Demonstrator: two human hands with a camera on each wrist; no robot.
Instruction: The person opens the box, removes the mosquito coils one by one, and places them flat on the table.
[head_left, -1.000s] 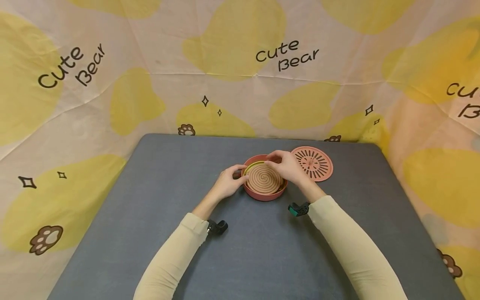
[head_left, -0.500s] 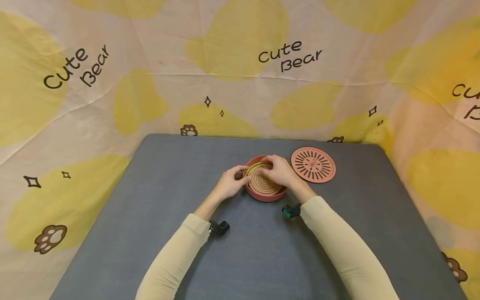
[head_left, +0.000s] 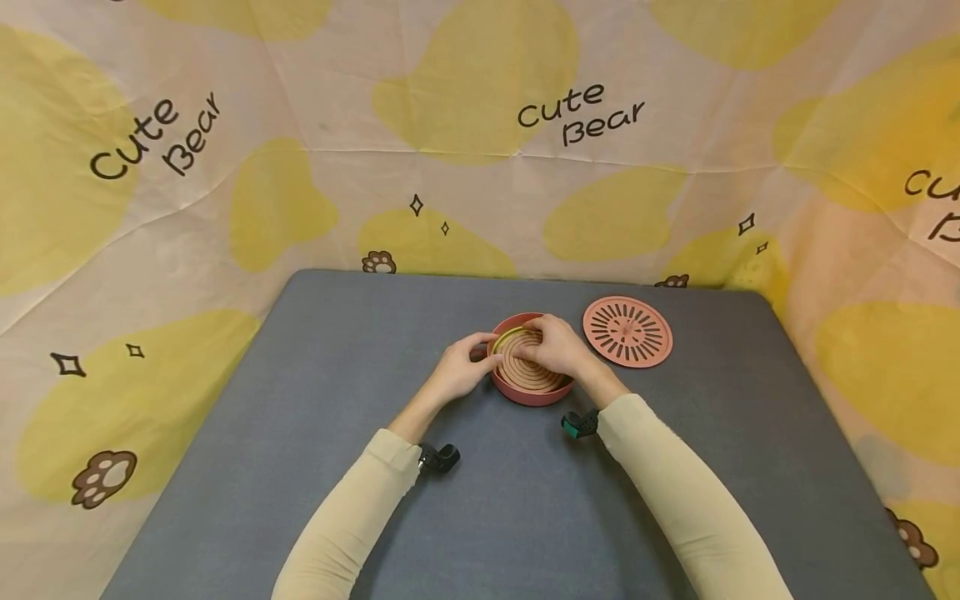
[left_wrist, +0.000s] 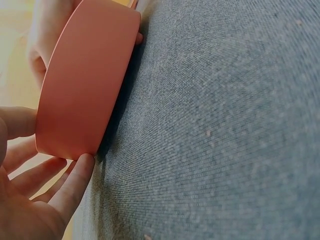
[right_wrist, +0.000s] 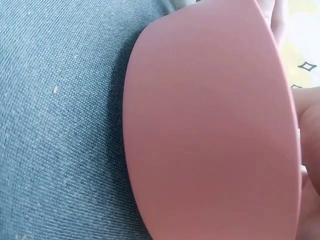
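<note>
Already inside: brown coil (head_left: 527, 377), within red tin (head_left: 532, 399). Left hand (head_left: 456, 368), thumb and fingers bent, gripped tin's wall at nine o'clock. Right hand (head_left: 561, 347), half-curled, lay over coil at two; hold undetermined. Slotted lid (head_left: 628, 332) lay off, unfitted, toward three.

Blue-grey worktop (head_left: 480, 517) had rounded far corners; creased pale cloth (head_left: 480, 192), yellow-blotched, lettered "Cute Bear", hung beyond far, left and right edges.
</note>
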